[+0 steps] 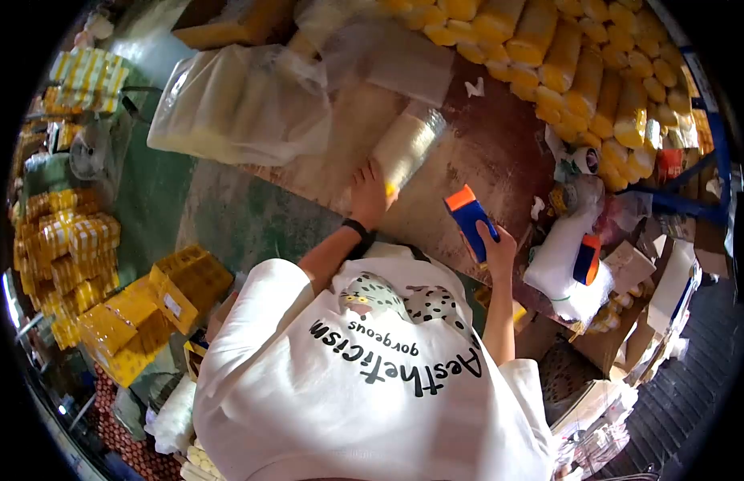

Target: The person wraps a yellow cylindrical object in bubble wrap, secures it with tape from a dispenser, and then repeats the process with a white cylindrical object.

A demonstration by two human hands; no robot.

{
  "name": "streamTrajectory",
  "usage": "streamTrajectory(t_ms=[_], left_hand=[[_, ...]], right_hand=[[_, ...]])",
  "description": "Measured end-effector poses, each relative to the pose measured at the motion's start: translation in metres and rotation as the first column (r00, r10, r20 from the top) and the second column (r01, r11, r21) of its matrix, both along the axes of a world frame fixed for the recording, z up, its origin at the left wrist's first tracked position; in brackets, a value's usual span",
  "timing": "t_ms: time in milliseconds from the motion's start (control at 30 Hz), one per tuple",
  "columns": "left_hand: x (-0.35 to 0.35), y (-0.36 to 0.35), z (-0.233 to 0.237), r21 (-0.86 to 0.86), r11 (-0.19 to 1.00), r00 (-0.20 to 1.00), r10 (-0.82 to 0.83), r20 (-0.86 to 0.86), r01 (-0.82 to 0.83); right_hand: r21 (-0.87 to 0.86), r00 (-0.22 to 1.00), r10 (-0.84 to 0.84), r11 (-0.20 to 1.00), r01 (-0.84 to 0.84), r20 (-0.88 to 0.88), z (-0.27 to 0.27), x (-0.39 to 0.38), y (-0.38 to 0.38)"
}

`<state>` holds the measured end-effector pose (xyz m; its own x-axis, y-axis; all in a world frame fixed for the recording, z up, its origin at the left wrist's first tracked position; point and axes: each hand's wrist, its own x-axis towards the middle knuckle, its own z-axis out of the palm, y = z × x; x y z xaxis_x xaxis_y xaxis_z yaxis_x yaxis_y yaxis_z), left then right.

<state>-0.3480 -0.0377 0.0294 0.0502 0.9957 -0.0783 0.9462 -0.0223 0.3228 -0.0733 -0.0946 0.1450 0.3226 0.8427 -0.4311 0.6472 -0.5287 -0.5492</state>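
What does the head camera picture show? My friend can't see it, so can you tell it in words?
The right hand holds a blue-and-orange tape dispenser, and the left hand touches the near end of a shiny wrapped roll on a worn tabletop. Cloudy plastic lies beyond, and yellow packs are piled at the upper right.

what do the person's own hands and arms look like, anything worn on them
The left hand and right hand are ungloved. A dark band circles the left wrist, too small to tell whether watch or bracelet; the right wrist shows none. Both arms have loose, short white sleeves.
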Motion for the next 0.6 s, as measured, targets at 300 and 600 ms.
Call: streamTrajectory(t_ms=[300, 600], left_hand=[[0.028, -0.001, -0.008, 0.340, 0.914, 0.947, -0.284, 0.149, 0.220], [0.145, -0.042, -0.009, -0.176, 0.886, 0.899, -0.399, 0.180, 0.429]], right_hand=[[0.314, 0.921, -0.067, 0.928, 0.199, -0.384, 0.001, 0.040, -0.058], [0.419, 0.871, -0.351, 0.773, 0.476, -0.342, 0.000, 0.064, -0.111]])
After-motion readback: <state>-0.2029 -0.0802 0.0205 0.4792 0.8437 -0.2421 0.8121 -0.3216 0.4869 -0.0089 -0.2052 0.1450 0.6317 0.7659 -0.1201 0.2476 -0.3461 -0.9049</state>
